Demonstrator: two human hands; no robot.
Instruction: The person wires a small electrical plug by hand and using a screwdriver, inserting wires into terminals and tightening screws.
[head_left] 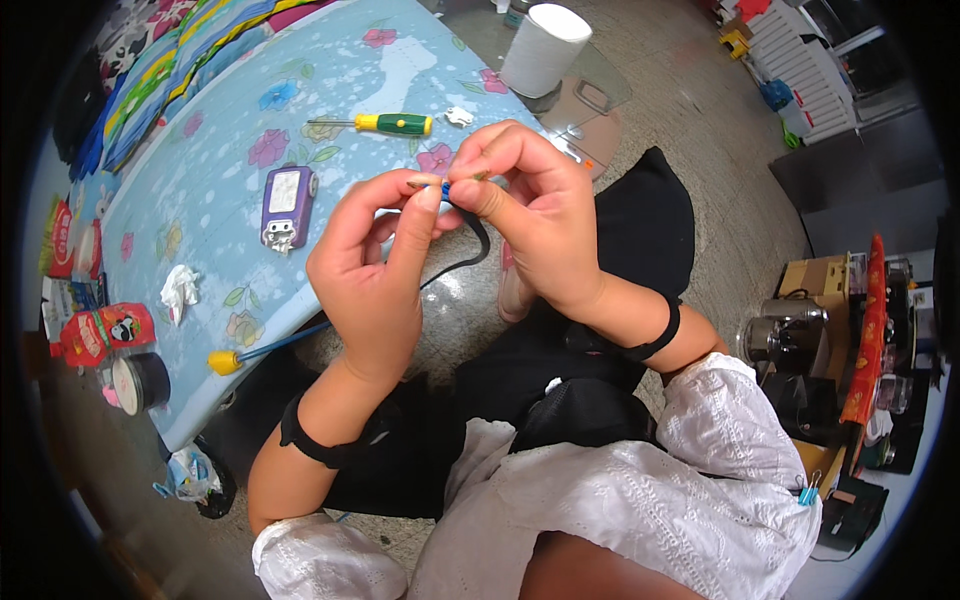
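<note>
The left hand (370,255) and right hand (545,225) pinched a black cord (486,240) between fingers (412,228) near a blue piece (446,191), beside the table (350,80), likely for steadiness; a screwdriver (395,124) lay nearby.

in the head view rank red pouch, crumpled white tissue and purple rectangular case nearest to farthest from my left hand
1. Purple rectangular case: just left of your left hand.
2. Crumpled white tissue: farther left and lower.
3. Red pouch: farthest left, lowest.
</note>
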